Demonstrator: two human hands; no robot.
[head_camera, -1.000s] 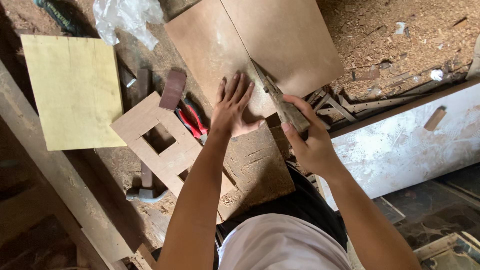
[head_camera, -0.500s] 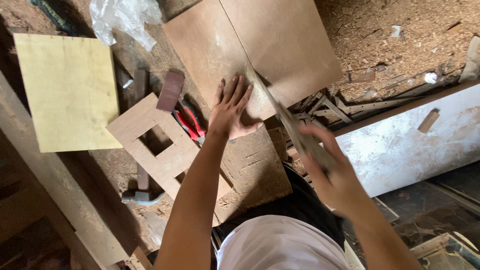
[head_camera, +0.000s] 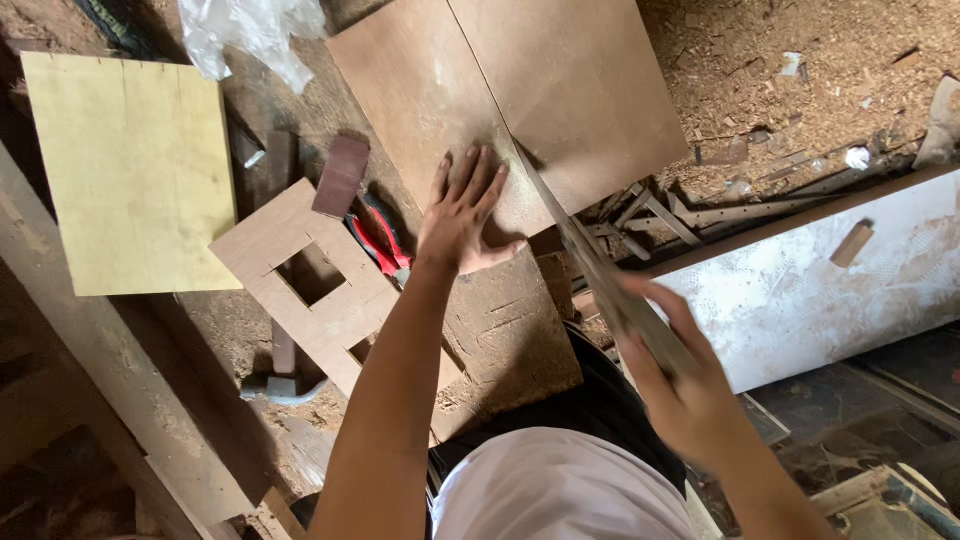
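1 brown plywood sheet (head_camera: 560, 90) lies flat at the top centre of the view, its near edge hanging past the counter (head_camera: 500, 330) edge. A hand saw (head_camera: 590, 265) runs diagonally from the sheet's near edge down toward the person, its blade touching the sheet at a cut line just right of the left hand.

Left hand (head_camera: 462, 215): released, palm down, fingers spread, pressed flat on the sheet beside the blade. It grips nothing.

Right hand (head_camera: 680, 385): clenched around the saw's handle end, below and right of the sheet. It is motion-blurred, so the finger detail is not readable.

Just left of the left hand, red-handled pliers (head_camera: 378, 245) lie on the counter, partly under a small dark wooden block (head_camera: 341, 176). Next to these sits a pale plywood frame (head_camera: 310, 285) with 2 rectangular openings. A hammer (head_camera: 280, 375) shows beneath the frame, head toward the person.

Farther left, a yellowish square board (head_camera: 125, 175) lies flat. Crumpled clear plastic (head_camera: 250, 35) sits at the top edge between that board and the sheet.

Right of the sheet: sawdust and wood scraps (head_camera: 800, 80) cover the surface. Below them stands a white panel (head_camera: 830, 285), with 1 small wooden offcut (head_camera: 851, 244) resting on it.
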